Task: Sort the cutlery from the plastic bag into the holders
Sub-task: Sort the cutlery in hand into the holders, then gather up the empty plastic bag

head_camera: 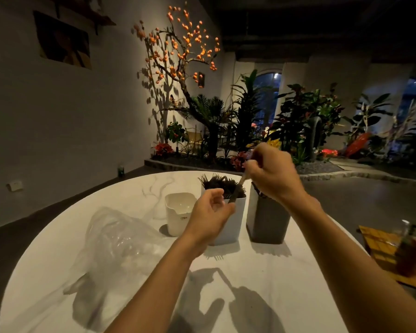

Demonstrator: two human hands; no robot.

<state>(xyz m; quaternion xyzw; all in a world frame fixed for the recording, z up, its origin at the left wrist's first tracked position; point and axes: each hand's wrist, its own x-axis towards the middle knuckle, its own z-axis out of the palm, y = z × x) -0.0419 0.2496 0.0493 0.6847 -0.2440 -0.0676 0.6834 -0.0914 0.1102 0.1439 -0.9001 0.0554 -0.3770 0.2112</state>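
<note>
The left hand (210, 213) hangs loosely curled; the right hand (270, 173) above pinches a slim dark utensil (237, 189), slanting down-left into the white square plastic holder (228, 219).

Right hand (271, 171) blurred; its grip hides utensil (242, 180) top; type unclear.
</note>
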